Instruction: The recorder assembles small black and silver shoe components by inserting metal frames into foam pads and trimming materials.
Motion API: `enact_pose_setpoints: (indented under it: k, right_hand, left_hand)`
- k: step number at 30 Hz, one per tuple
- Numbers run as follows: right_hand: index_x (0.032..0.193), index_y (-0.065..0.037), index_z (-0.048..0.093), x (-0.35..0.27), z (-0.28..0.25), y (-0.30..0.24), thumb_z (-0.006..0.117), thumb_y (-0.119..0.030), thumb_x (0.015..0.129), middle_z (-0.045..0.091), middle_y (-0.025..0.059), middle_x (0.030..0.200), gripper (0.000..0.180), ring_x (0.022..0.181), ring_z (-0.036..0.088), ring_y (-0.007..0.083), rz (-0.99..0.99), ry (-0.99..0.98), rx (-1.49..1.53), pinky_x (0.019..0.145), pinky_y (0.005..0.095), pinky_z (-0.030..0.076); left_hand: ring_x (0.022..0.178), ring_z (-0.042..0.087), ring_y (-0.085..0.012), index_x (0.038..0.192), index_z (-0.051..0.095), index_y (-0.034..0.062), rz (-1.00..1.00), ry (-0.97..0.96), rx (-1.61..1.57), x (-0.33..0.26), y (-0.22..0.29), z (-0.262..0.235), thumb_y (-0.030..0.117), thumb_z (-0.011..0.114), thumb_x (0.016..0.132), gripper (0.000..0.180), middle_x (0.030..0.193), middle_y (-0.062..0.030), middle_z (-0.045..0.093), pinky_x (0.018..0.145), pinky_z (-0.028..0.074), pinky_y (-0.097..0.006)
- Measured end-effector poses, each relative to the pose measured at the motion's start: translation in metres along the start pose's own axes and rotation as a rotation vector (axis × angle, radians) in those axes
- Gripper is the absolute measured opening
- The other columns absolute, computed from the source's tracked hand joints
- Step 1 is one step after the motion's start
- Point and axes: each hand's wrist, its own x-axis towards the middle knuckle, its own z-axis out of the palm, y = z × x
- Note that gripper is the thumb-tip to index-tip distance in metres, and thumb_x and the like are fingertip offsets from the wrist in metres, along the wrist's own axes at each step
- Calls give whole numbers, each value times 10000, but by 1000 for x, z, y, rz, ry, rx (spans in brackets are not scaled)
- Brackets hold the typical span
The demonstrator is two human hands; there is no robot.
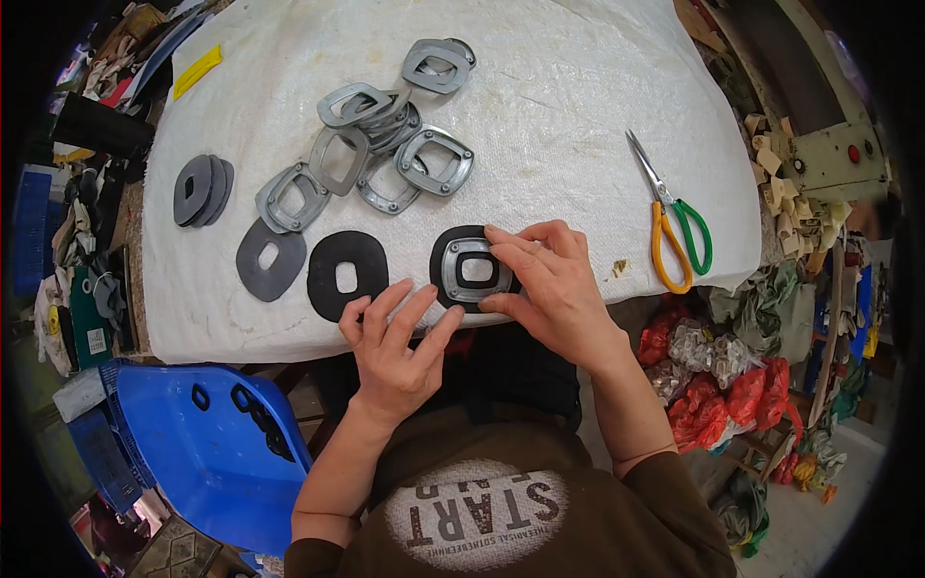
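At centre, the right hand [551, 277] pinches a metal frame [450, 267] near the edge of white cloth [568, 125]; left hand [398, 358] is spread (wide cloth extends upper right).

The brown shirt [612, 515] has a big pale oval [409, 539] on its front. Big dark letters are printed on it, with a line of much smaller letters too. At the left, a green thing [85, 306] has a little white label [97, 341]. Its print is too tiny to read.
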Motion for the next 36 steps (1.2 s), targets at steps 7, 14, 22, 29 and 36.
enact_pose_setpoints:
  k: [7, 14, 22, 29, 36]
  right_hand:
    - [951, -67, 578, 6, -10, -8, 732, -251, 599, 570, 12, 1139, 425, 929, 502, 200, -11, -84, -162, 816, 365, 349]
    - [977, -81, 570, 1, -5, -1, 738, -267, 590, 573, 11, 1149, 461, 958, 504, 220, -61, 25, -96, 867, 396, 292]
    - [960, -59, 555, -15, -19, -25, 747, -261, 558, 560, 51, 1171, 489, 953, 496, 257, -204, 162, 30, 828, 421, 311]
    - [934, -53, 571, -21, -16, -39, 762, -243, 532, 577, 48, 1137, 484, 950, 491, 261, -140, 112, 54, 825, 415, 313]
    - [1236, -20, 410, -34, -16, -45, 573, -372, 824, 387, 189, 1299, 566, 1137, 395, 261, -16, 269, 498, 922, 395, 314]
  left_hand:
    - [1039, 482, -236, 897, 677, 177, -6, 33, 2, -1, 0, 1, 81, 616, 619, 301, 1063, -47, 542, 883, 269, -410]
    - [958, 525, -268, 1086, 555, 7, -141, 145, -259, 11, 4, -21, 21, 595, 664, 423, 1054, -131, 530, 822, 371, -363]
    - [648, 495, -38, 1007, 546, -1, -798, -210, -1267, 17, 12, -20, 173, 565, 853, 233, 752, -6, 559, 571, 421, -200]
    - [640, 539, -31, 942, 631, -5, -874, -217, -1207, 19, 22, -31, 138, 530, 873, 189, 772, -15, 626, 535, 443, -179]
    - [525, 497, -26, 828, 614, -21, -872, -8, -1077, 13, 26, -35, 137, 564, 844, 166, 657, -19, 595, 443, 410, -197]
